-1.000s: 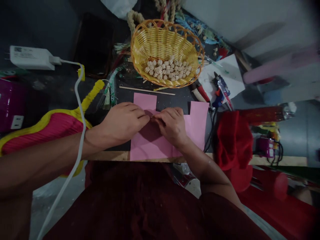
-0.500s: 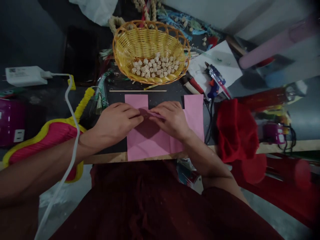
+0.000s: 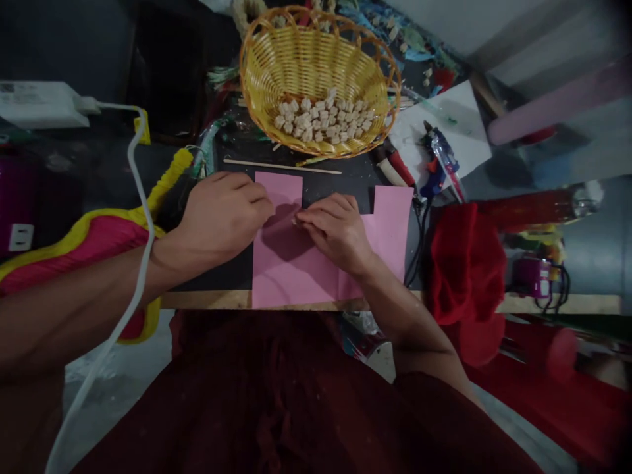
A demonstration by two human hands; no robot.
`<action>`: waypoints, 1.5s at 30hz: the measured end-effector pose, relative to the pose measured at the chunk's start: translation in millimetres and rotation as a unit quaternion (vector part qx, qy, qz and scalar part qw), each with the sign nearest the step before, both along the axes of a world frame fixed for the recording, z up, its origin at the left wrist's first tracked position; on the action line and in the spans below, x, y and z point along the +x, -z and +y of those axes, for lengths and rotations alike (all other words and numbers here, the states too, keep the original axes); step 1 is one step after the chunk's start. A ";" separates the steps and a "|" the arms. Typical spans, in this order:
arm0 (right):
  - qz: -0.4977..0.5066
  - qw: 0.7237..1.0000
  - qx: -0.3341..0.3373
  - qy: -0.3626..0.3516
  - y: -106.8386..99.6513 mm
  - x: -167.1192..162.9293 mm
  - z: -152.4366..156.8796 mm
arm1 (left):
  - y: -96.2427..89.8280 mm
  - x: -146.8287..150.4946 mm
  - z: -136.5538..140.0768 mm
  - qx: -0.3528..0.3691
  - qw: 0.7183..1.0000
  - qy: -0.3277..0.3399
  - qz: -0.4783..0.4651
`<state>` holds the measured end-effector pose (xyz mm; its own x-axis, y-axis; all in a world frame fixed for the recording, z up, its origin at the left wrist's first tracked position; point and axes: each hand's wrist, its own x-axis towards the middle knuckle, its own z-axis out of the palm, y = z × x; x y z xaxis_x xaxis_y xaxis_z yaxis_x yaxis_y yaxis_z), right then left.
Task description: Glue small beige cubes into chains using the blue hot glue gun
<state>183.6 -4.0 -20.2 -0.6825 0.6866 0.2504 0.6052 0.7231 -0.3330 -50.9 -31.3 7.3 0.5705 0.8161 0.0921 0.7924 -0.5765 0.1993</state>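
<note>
A pink sheet of paper (image 3: 296, 273) with a notch in its top edge lies at the table's front edge, below both hands. My left hand (image 3: 224, 209) is closed over the sheet's left side, its fingertips pressed together; whatever they hold is hidden. My right hand (image 3: 336, 230) pinches a small pale piece (image 3: 296, 222) above the middle of the sheet, too small to identify. Behind the sheet lies a thin wooden stick (image 3: 281, 166). A yellow wicker basket (image 3: 316, 148) holding several small pale cubes (image 3: 326, 118) stands further back.
A glue gun (image 3: 437, 158) and red-handled pliers (image 3: 399, 166) lie on and beside white paper (image 3: 467, 118). Red cloth (image 3: 467, 263) is at right. At left are a yellow-edged pink shape (image 3: 99, 243) and a white charger (image 3: 44, 105), its cable crossing above my left forearm.
My hands have drawn slightly apart, the left lifting off the paper. The pink edge raised between them now lies down, and a pale piece shows at my right fingertips. The view has shifted.
</note>
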 end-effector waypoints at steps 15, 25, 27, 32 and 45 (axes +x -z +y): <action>-0.012 1.000 0.024 0.008 -0.9 -5.0 -3.5 | -15.3 3.8 4.0 -0.104 0.988 -0.016 0.114; -0.010 0.999 0.036 0.017 1.3 -5.7 -5.6 | -16.0 4.7 4.1 -0.099 0.989 -0.011 0.110; -0.008 0.999 0.041 0.020 1.4 -6.2 -6.4 | -16.0 4.9 4.5 -0.094 0.991 -0.013 0.100; -0.020 0.999 0.029 0.030 1.0 -7.2 -8.1 | -16.4 4.3 2.8 -0.067 0.994 -0.008 0.088; -0.035 0.998 0.032 0.041 2.9 -7.1 -9.2 | -9.4 5.4 3.7 -0.060 0.997 0.028 0.046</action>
